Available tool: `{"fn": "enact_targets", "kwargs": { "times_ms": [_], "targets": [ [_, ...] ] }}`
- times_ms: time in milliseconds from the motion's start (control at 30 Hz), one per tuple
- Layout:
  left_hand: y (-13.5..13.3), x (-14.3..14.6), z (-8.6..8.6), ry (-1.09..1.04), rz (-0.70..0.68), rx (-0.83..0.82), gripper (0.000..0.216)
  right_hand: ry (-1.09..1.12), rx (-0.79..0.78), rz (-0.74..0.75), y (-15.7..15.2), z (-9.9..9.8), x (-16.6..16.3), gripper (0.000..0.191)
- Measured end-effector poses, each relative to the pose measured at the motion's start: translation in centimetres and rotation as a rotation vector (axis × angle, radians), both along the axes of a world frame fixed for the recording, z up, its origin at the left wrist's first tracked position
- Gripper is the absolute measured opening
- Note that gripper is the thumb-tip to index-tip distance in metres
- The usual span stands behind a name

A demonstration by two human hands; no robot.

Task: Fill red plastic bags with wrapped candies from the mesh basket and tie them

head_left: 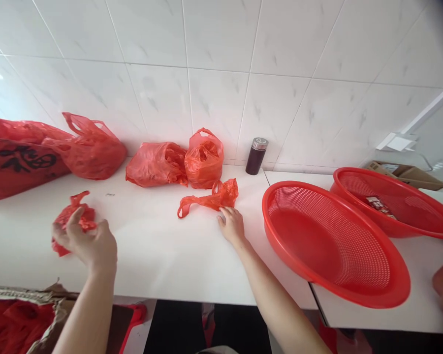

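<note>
My left hand (92, 243) is at the left of the white table, its thumb well apart from its curved fingers. Just behind those fingers is a small crumpled red plastic bag (86, 215), partly hidden by them; I cannot tell whether they touch it. Nearer the middle, my right hand (232, 226) has its fingertips closed at the lower edge of another thin red plastic bag (206, 200). That bag lies limp on the tabletop, one handle loop stretched to the left and its crumpled end to the right.
Filled red bags (157, 164) line the tiled wall. A dark flask (256, 156) stands beside them. Two red plastic colanders (302, 236) occupy the right side, with an open cardboard box (421, 177) behind. At lower left is a carton (61, 314) of red bags.
</note>
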State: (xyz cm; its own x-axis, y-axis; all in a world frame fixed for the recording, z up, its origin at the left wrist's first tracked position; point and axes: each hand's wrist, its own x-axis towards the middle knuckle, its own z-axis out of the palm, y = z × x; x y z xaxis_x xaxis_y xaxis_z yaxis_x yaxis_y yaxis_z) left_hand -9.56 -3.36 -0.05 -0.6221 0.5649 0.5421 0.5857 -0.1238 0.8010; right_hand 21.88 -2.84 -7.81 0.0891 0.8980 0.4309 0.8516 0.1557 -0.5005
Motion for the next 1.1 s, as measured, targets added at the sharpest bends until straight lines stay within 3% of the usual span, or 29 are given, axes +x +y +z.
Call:
{"fn": "enact_targets", "kwargs": {
  "times_ms": [67,100,200,267,367,433,500,600,700,833,1000,1067,1100],
  "targets": [
    [-1.2,2.1,0.0,0.158,-0.025,0.057,0.049,0.016,0.036,0.009,-0.8,1.0,-0.2,0.033],
    [-1.7,3.2,0.0,0.218,-0.107,0.062,0.045,0.032,0.064,0.034,-1.5,1.6,-0.5,0.032],
    [-2.5,6.4,-0.3,0.041,-0.53,-0.129,0.046,0.175,0.143,0.21,-4.3,3.1,-2.1,0.028],
    [-2.7,8.1,-0.9,-0.18,-0.757,-0.334,0.062,0.386,0.123,0.307,-6.5,3.8,-3.2,0.026],
    [-3.3,10.1,-1.8,-0.252,-1.033,-0.526,0.085,0.823,-0.031,0.303,-8.9,4.7,-4.1,0.018],
    [-4.1,11.1,-2.0,-0.248,-1.197,-0.566,0.081,1.09,-0.119,0.29,-9.6,5.4,-3.9,0.014],
    [-4.7,11.3,-1.8,-0.317,-1.265,-0.594,0.059,1.25,-0.147,0.282,-9.8,5.9,-2.9,0.015],
    [-4.7,9.6,-1.2,-0.526,-1.116,-0.569,0.03,1.303,-0.081,0.177,-9.3,6.3,-0.9,0.02],
    [-3.9,6.7,-0.6,-0.819,-0.88,-0.417,0.029,1.266,-0.034,0.074,-8.6,5.9,0.4,0.024],
    [-3.6,4.4,-0.3,-1.017,-0.703,-0.319,0.029,1.104,-0.07,0.065,-8.7,5.9,-0.3,0.027],
    [-3.7,4.5,-0.8,-1.048,-0.577,-0.31,0.017,0.613,0.01,0.087,-14.3,10.7,1.2,0.027],
    [-3.7,4.5,-1.3,-1.017,-0.536,-0.318,0.013,0.465,0.095,-0.017,-17.7,12.9,4.3,0.024],
    [-3.8,4.6,-1.7,-1.0,-0.521,-0.333,0.012,0.401,0.155,-0.139,-19.5,13.7,6.3,0.022]
  ]
}}
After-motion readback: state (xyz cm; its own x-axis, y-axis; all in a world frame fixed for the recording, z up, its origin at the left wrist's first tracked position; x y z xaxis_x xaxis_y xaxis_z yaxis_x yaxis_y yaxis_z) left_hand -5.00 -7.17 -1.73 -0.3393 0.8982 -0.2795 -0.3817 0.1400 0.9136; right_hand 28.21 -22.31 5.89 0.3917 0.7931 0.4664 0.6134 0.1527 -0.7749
